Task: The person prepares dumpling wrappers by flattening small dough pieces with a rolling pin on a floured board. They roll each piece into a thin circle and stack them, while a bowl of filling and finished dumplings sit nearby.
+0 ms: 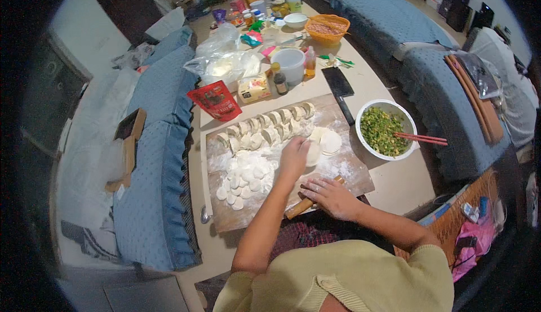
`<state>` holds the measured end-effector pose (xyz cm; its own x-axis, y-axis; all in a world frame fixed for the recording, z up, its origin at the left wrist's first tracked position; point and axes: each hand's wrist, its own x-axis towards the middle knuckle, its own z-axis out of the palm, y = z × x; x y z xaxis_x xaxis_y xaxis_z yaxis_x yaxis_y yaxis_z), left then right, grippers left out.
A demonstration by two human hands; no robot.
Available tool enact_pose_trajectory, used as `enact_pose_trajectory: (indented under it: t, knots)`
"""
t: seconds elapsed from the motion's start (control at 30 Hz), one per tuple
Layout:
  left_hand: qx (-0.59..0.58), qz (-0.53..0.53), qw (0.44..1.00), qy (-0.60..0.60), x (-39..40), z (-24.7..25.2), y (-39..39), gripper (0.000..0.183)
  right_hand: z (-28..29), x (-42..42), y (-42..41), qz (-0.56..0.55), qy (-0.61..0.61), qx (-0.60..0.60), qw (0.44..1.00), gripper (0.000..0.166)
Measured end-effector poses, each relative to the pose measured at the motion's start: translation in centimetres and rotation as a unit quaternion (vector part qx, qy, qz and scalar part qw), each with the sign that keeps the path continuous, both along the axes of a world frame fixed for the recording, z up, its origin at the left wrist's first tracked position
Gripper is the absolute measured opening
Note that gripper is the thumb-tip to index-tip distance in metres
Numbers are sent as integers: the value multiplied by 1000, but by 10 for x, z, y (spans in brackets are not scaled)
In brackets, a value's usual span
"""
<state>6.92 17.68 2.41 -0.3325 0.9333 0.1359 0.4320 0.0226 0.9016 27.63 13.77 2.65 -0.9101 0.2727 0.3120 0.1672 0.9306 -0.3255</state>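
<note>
My left hand (pixel 294 155) holds a thin round dough wrapper (pixel 312 154) by its left edge, above the floured wooden board (pixel 351 164). My right hand (pixel 329 195) lies on a wooden rolling pin (pixel 302 207) at the board's near edge. More rolled wrappers (pixel 331 142) lie just beyond the held one. Folded dumplings (pixel 270 135) stand in rows along the far side of the board. Small flattened dough pieces (pixel 245 181) lie in a floury heap at the left. Right of the board stands a white bowl (pixel 360 131) of chopped green filling (pixel 380 130) with red chopsticks (pixel 427 139) in it.
A cleaver (pixel 338 83) lies beyond the board, its handle near the bowl. A red pouch (pixel 215 100), a tissue pack (pixel 254 88), a dark bottle (pixel 280 78) and a plastic tub (pixel 291 64) stand behind. An orange basket (pixel 327 37) is farther back. Blue-covered sofas flank the table.
</note>
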Motion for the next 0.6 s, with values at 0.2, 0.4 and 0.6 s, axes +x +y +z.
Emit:
enact_pose_trajectory:
  t: [0.2, 0.4, 0.6]
  knots:
    - [2, 97, 994, 55, -9, 23, -11, 16, 7, -7, 3, -27, -25, -28, 999, 57]
    - [-64, 241, 910, 332, -80, 12, -96, 26, 8, -10, 9, -46, -3, -32, 998, 47]
    - [-98, 151, 893, 413, -96, -6, -111, 29, 7, -16, 7, -56, 13, -39, 998, 44]
